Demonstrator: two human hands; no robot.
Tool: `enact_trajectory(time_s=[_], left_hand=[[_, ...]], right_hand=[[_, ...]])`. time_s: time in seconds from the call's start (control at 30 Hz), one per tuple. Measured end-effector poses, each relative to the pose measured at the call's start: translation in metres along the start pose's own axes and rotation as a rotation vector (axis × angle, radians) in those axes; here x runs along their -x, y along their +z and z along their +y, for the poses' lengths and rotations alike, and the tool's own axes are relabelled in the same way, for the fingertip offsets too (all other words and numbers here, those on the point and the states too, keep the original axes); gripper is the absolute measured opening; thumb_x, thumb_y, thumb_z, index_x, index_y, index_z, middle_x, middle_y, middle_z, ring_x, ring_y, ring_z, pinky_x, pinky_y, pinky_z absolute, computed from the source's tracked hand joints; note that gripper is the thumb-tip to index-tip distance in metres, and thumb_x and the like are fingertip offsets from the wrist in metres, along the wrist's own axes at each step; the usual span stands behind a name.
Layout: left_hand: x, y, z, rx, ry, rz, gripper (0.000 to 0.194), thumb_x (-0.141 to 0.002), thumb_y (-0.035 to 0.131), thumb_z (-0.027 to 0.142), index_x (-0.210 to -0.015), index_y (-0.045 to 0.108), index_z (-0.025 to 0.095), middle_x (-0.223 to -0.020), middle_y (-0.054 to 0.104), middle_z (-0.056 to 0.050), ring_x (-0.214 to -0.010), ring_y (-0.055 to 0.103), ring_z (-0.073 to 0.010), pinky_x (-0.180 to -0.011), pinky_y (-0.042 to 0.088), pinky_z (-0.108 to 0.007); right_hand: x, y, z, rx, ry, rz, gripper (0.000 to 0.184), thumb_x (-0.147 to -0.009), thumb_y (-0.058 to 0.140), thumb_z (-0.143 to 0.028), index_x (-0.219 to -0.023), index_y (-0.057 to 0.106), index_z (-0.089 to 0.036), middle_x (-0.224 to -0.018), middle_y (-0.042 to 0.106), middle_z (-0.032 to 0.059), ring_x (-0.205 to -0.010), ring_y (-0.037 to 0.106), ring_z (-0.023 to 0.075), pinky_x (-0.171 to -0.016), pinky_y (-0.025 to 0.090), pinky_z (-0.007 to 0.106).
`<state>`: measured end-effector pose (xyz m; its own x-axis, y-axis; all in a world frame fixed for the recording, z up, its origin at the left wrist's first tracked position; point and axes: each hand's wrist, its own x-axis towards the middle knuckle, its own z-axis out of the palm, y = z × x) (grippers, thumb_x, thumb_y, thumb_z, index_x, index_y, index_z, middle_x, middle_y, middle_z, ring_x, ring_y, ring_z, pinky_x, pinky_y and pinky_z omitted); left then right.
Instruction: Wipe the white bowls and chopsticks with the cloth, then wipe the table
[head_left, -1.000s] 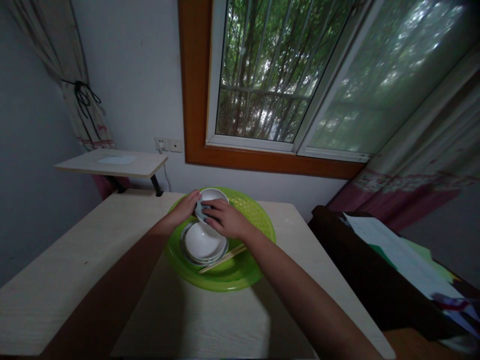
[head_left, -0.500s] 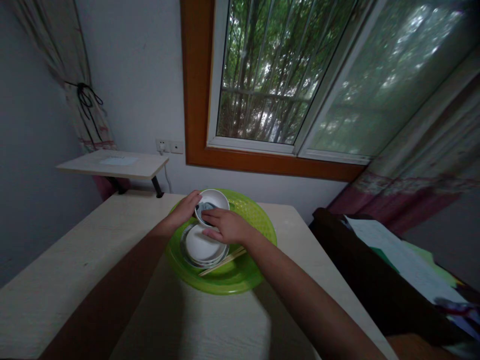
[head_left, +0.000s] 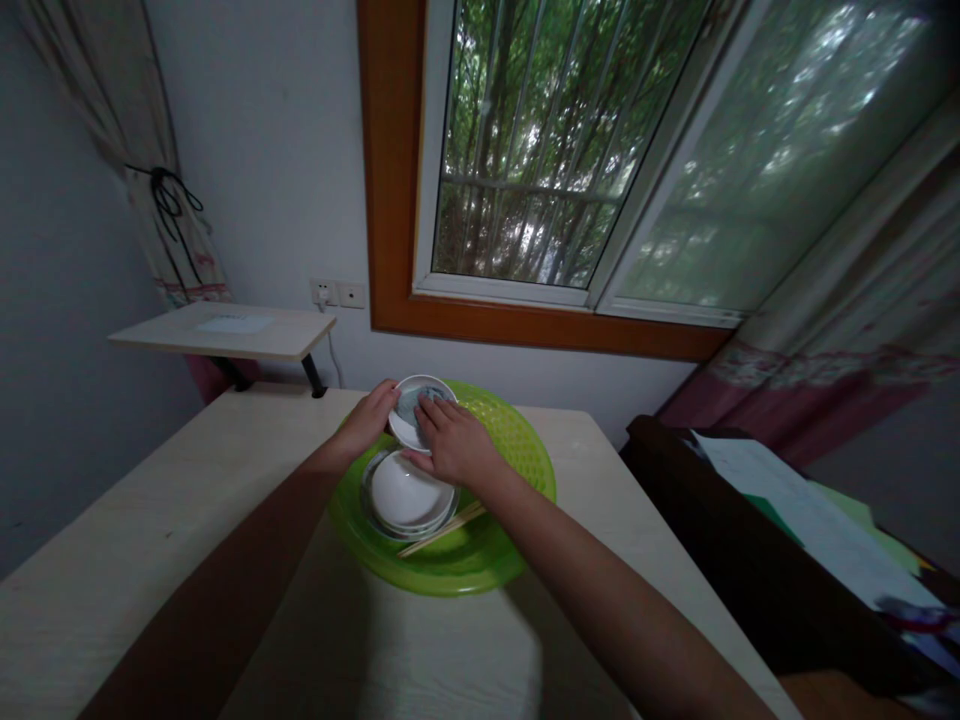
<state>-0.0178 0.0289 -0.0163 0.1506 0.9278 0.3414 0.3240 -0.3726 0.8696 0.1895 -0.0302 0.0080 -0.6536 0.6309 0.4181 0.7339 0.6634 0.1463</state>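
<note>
My left hand (head_left: 367,420) grips the left rim of a small white bowl (head_left: 405,432), which is tilted so its inside faces me. Inside that bowl lies a grey-blue cloth (head_left: 408,404), pressed flat under the fingers of my right hand (head_left: 459,442). Just below, a stack of white bowls and dishes (head_left: 405,490) rests in a round green plastic basket (head_left: 450,580). A pair of light chopsticks (head_left: 441,531) lies to the right of the stack, partly covered by my right wrist.
The basket stands on a pale wooden table (head_left: 450,650). At the back left is a small raised shelf (head_left: 225,330) with a paper on it. Behind are a wall and a window (head_left: 540,150). A dark piece of furniture with papers (head_left: 795,510) is on the right.
My right hand has moved with the cloth up and to the right inside the bowl. The bowl has tipped slightly, while my left hand keeps its hold on the rim.
</note>
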Motion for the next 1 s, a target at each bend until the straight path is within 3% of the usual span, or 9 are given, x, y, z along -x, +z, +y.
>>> enact_trajectory(time_s=[0.13,0.2,0.3,0.47,0.63,0.8,1.0], left_hand=[[0.005,-0.001,0.008,-0.03,-0.011,0.035,0.035,-0.097,0.039,0.046,-0.105,0.061,0.02,-0.098,0.068,-0.007,-0.088,0.062,-0.0225,-0.081,0.049,-0.034],[0.006,-0.002,0.011,-0.062,-0.009,0.055,0.036,-0.098,0.039,0.047,-0.104,0.062,0.02,-0.099,0.068,-0.007,-0.09,0.062,-0.0227,-0.082,0.048,-0.034],[0.006,-0.002,0.012,-0.097,0.004,0.067,0.035,-0.098,0.038,0.046,-0.103,0.062,0.02,-0.099,0.068,-0.007,-0.091,0.062,-0.023,-0.083,0.048,-0.034],[0.006,-0.002,0.012,-0.118,0.013,0.044,0.035,-0.097,0.038,0.045,-0.104,0.062,0.02,-0.1,0.069,-0.007,-0.092,0.063,-0.0233,-0.085,0.047,-0.034],[0.006,-0.001,0.013,-0.113,0.029,0.026,0.034,-0.097,0.036,0.043,-0.102,0.06,0.02,-0.103,0.069,-0.008,-0.098,0.063,-0.0238,-0.09,0.047,-0.035],[0.006,-0.001,0.014,-0.126,0.056,0.007,0.032,-0.099,0.035,0.043,-0.099,0.058,0.022,-0.102,0.069,-0.006,-0.1,0.063,-0.0227,-0.094,0.047,-0.034],[0.007,0.001,0.009,-0.069,0.047,-0.009,0.032,-0.099,0.038,0.045,-0.104,0.06,0.021,-0.106,0.07,-0.006,-0.101,0.064,-0.0217,-0.092,0.049,-0.033]], right_hand=[[-0.002,-0.008,-0.003,-0.001,0.032,-0.046,0.066,-0.098,0.048,-0.067,-0.114,0.072,-0.008,-0.115,0.071,0.0211,-0.108,0.065,0.0325,-0.097,0.05,0.045],[-0.002,-0.01,-0.003,-0.014,0.013,-0.062,0.059,-0.1,0.048,-0.064,-0.102,0.075,-0.011,-0.1,0.073,0.0165,-0.097,0.067,0.0294,-0.09,0.051,0.042],[-0.001,-0.009,0.0,-0.069,-0.055,-0.066,0.05,-0.1,0.051,-0.056,-0.1,0.075,-0.013,-0.095,0.074,0.0133,-0.091,0.067,0.025,-0.085,0.05,0.036],[0.002,-0.005,0.005,-0.26,-0.196,-0.026,0.039,-0.101,0.053,-0.045,-0.116,0.071,-0.014,-0.113,0.073,0.0133,-0.104,0.067,0.0235,-0.094,0.051,0.034],[0.004,0.001,0.003,-0.341,-0.238,0.009,0.055,-0.101,0.053,-0.05,-0.139,0.058,-0.01,-0.141,0.061,0.018,-0.129,0.059,0.0268,-0.11,0.047,0.038],[0.002,0.006,-0.002,-0.262,-0.208,-0.001,0.072,-0.098,0.054,-0.058,-0.15,0.048,-0.009,-0.151,0.051,0.0205,-0.138,0.051,0.0319,-0.114,0.045,0.044],[0.002,0.008,-0.003,-0.111,-0.08,-0.007,0.077,-0.098,0.054,-0.059,-0.154,0.043,-0.008,-0.157,0.045,0.0212,-0.142,0.045,0.036,-0.117,0.04,0.049]])
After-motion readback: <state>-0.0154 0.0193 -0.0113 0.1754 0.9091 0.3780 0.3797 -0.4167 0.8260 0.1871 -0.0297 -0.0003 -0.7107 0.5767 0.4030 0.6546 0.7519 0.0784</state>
